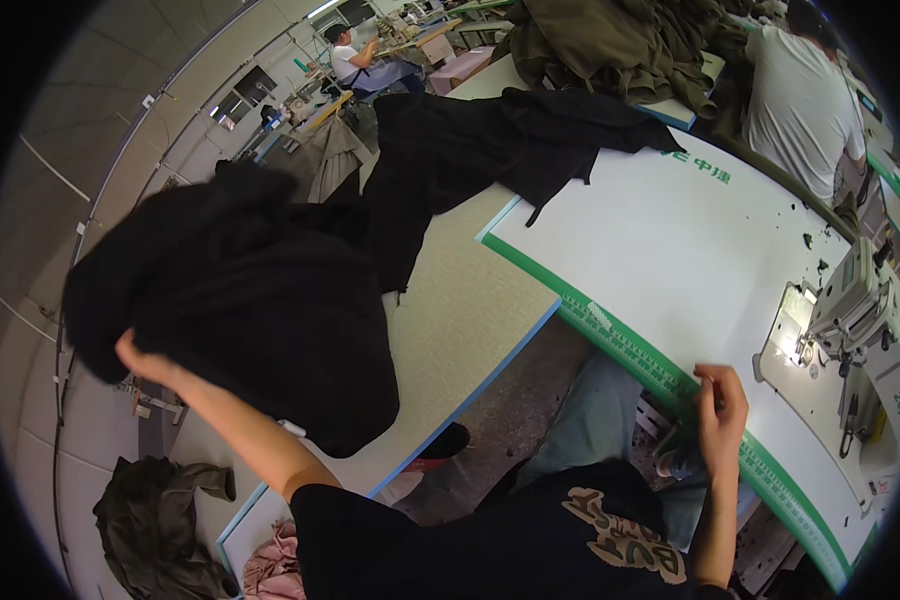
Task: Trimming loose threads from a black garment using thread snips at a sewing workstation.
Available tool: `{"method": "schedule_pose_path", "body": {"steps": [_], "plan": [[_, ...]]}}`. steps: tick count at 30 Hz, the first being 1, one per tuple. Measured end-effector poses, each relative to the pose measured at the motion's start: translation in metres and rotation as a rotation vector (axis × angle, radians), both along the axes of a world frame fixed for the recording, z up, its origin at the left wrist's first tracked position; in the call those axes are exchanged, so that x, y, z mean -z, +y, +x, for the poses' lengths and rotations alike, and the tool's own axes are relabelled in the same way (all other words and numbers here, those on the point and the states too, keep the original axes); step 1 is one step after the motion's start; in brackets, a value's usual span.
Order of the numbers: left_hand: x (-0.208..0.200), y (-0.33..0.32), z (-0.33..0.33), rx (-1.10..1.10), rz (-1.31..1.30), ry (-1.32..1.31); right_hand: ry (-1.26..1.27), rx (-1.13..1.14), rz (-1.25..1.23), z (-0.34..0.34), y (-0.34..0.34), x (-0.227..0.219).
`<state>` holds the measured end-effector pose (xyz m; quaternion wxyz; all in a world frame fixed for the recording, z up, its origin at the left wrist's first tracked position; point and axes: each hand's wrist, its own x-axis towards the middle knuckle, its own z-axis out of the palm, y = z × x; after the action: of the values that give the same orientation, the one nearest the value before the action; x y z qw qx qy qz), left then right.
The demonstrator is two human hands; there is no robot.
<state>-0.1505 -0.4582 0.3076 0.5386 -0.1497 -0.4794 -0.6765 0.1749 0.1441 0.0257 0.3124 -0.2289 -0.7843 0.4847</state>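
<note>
A large black garment [270,300] hangs bunched over the left end of the beige table, its far left part lifted and blurred by motion. My left hand [152,362] reaches out to its left edge and grips the cloth; the fingertips are partly hidden in it. Over the green-edged white sewing table [650,260], close to the near edge, my right hand [722,410] is held up with its fingers curled in and nothing seen in them. More black cloth [510,145] stretches from the beige table onto the white one.
A sewing machine [850,310] with a lit needle area stands at the right, dark scraps near it. Olive garments [610,50] are heaped at the back. Lower left are a dark brown garment [160,525] and pink cloth [275,565]. Two co-workers sit farther off.
</note>
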Motion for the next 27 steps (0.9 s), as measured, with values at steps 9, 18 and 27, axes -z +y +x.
{"method": "schedule_pose_path", "body": {"steps": [9, 18, 27], "plan": [[-0.04, 0.092, 0.089, -0.761, -0.273, 0.105, 0.0, -0.404, 0.14, -0.046, -0.034, -0.017], [-0.023, 0.056, 0.018, -1.68, -1.122, -0.555, -0.058, -0.333, -0.117, -0.033, -0.021, 0.003], [0.144, 0.194, -0.152, -0.336, -1.377, -1.286, -0.117, -0.352, -0.028, -0.026, -0.021, -0.003]]}}
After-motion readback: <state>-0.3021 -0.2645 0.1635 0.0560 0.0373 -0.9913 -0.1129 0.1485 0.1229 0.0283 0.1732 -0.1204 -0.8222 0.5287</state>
